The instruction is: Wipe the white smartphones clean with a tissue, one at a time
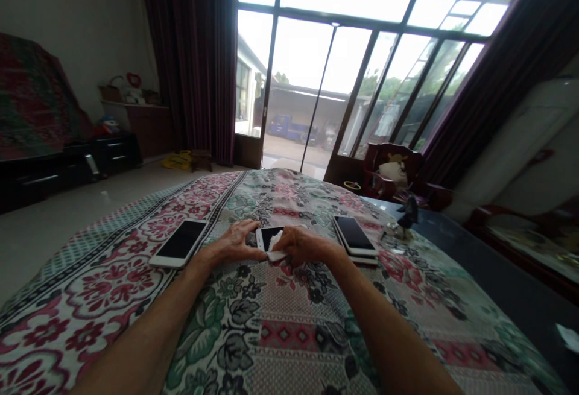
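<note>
A white smartphone [266, 238] lies screen-up in the middle of the floral cloth [289, 322]. My left hand [235, 243] rests on the phone's left edge, fingers curled round it and steadying it. My right hand [302, 245] is closed on a small white cloth or wipe [275, 249] that is pressed onto the phone's screen. Both forearms reach in from the bottom of the view. The lower part of the phone is hidden under my hands.
Another white phone [180, 243] lies to the left. Two stacked phones [355, 238] lie to the right. A small dark figurine [406, 217] stands on a dark table edge at right. Glass doors, curtains and a chair are behind.
</note>
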Action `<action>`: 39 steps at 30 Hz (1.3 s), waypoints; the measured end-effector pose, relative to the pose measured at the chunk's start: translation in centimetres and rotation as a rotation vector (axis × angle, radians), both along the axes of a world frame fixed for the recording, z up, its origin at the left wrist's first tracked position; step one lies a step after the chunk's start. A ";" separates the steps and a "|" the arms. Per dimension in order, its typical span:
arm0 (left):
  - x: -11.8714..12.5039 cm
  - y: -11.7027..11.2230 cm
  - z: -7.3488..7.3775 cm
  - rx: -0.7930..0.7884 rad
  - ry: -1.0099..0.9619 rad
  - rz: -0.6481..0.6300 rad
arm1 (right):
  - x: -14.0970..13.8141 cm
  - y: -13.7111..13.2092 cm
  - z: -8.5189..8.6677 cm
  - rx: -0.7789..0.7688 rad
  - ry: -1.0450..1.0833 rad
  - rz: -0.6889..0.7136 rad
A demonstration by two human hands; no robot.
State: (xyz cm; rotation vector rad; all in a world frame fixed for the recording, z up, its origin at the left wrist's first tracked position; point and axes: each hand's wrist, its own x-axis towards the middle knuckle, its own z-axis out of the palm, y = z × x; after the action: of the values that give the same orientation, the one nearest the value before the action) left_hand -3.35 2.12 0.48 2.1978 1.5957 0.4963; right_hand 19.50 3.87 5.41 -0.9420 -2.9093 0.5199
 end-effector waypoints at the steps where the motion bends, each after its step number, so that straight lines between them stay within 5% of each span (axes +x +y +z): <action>1: 0.1 0.0 -0.1 0.021 0.016 -0.002 | 0.2 0.0 0.1 -0.043 -0.024 -0.006; 4: 0.3 0.0 -0.2 0.053 0.046 -0.019 | 1.2 0.3 0.8 -0.100 -0.113 -0.126; 9: 0.3 -0.1 0.0 0.034 0.037 -0.015 | 2.5 0.7 2.0 0.157 -0.009 -0.392; 13: 0.3 -0.1 0.1 0.029 0.031 -0.015 | 0.5 0.4 0.9 0.344 0.221 -0.326; 18: 0.3 -0.1 0.0 0.052 0.000 -0.054 | -2.5 0.9 -2.3 0.390 0.335 -0.197; 24: 0.4 -0.1 0.3 0.042 -0.004 -0.052 | -2.6 2.3 -4.9 0.350 0.381 -0.091; 39: 0.4 -0.1 0.3 0.019 0.014 -0.015 | 0.7 1.2 -2.8 0.153 0.222 -0.158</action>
State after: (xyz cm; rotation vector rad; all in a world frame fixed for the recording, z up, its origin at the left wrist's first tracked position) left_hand -2.97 2.06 0.81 2.2302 1.5872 0.4956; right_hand 20.19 5.06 2.60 -1.0107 -2.6095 0.3602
